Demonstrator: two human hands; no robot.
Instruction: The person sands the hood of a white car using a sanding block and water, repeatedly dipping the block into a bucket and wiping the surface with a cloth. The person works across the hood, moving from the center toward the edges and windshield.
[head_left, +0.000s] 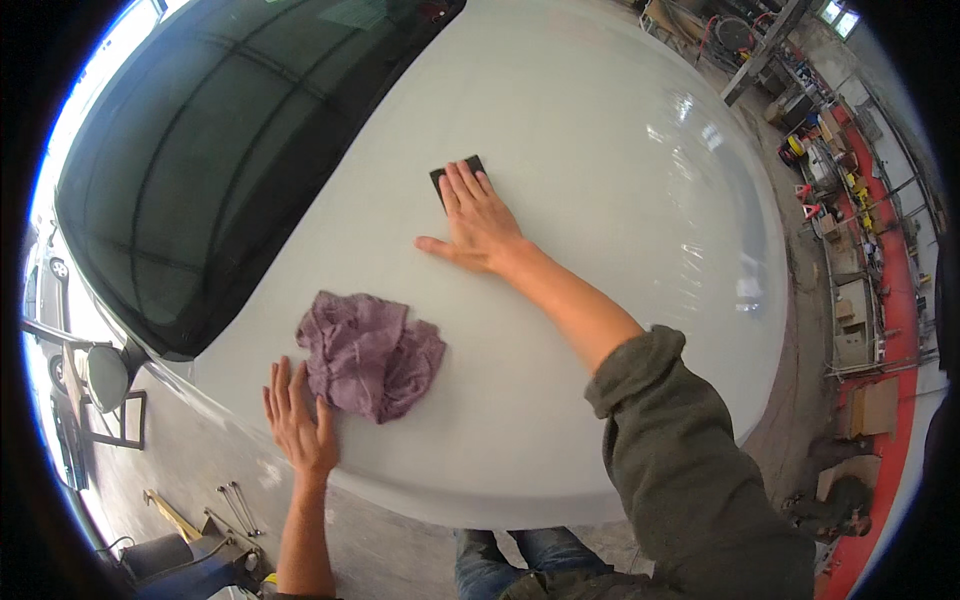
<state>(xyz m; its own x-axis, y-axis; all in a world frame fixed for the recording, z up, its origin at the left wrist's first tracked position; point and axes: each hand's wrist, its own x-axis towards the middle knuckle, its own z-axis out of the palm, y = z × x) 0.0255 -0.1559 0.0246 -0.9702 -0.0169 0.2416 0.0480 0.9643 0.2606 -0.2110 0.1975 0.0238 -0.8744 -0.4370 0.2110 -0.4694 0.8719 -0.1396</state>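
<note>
Beneath the fingers of my right hand [483,222] is a black piece of what looks like sandpaper [436,178], pressed against a white car hood [560,110]. The fingers lie together over the sheet and the thumb sticks out to the left, so much of the sheet is hidden. My left hand [300,425] rests on the hood's near left edge, its fingers extended and holding nothing. Right beside it lies a crumpled purple cloth [370,355], whose edge meets my left thumb.
The dark windshield [210,140] borders the hood at the far left, and a side mirror [107,378] juts out below it. Cluttered shelves [850,230] line the right wall. A person [840,505] is low down at the lower right. Metal equipment [190,550] stands at the lower left.
</note>
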